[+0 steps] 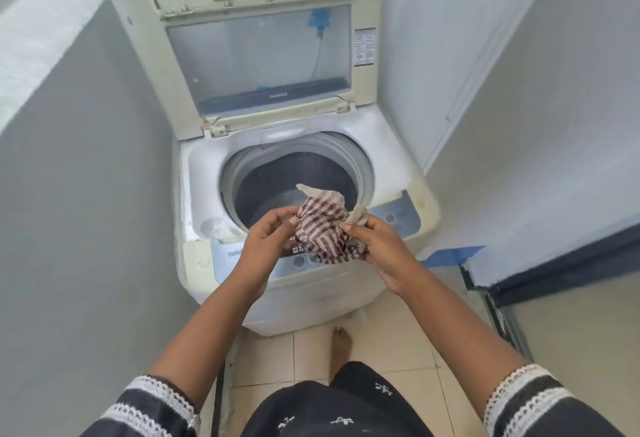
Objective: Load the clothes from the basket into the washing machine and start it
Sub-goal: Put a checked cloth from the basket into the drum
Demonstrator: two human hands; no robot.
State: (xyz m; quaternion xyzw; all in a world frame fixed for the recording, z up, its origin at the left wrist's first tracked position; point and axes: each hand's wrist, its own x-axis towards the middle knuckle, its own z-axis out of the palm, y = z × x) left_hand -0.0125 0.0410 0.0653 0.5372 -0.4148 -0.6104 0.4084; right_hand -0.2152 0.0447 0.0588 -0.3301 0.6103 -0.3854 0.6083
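Two hands, left hand (268, 234) and right hand (375, 242), grip a striped cloth (323, 225) just near of the open drum (298, 176), so it goes forward and down.

Both forearms are bare from about the elbow down, no watch, rings or bracelets that I can make out on the left hand (268, 240) or the right hand (375, 246). The sleeves are black and loose, each edged with two bands of white lace trim; left sleeve (145, 405), right sleeve (533, 402). The dress (332, 405) is the same black fabric with small white embroidered motifs scattered on it. One bare foot (342, 344) pokes out at the hem, no shoe or sock.
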